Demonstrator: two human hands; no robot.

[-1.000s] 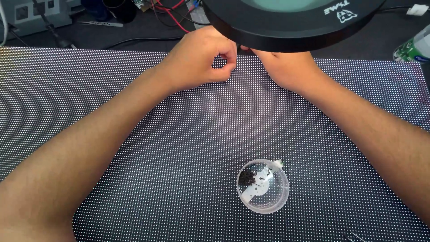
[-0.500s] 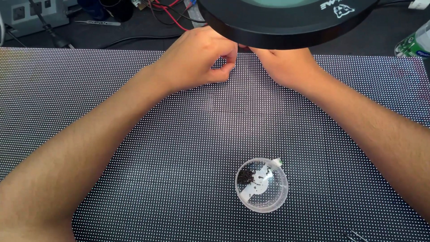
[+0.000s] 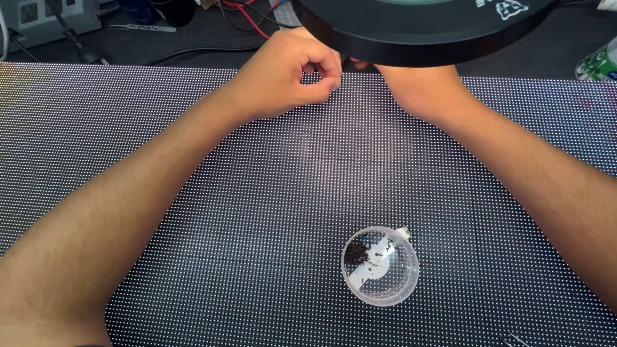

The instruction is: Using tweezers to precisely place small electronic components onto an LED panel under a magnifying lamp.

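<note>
Left hand (image 3: 286,77) curled, fingertips pinched on the far edge of the LED panel (image 3: 257,212), right hand (image 3: 418,90) half hidden under the lamp (image 3: 418,29), grip unclear; panel likely stiff but fragile, best held by edges; cup (image 3: 380,265) near.

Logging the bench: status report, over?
Left hand pinched at dotted panel far edge. Right hand half hidden under black lamp. Clear cup untouched.

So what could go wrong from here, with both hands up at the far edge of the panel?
The clear cup of tiny dark bits stands loose between the forearms; a drawn-back arm might tip it. The black lamp head hides the right hand, so its fingertips can't be checked. The left hand rests on the dotted panel, perhaps pressing it.
</note>
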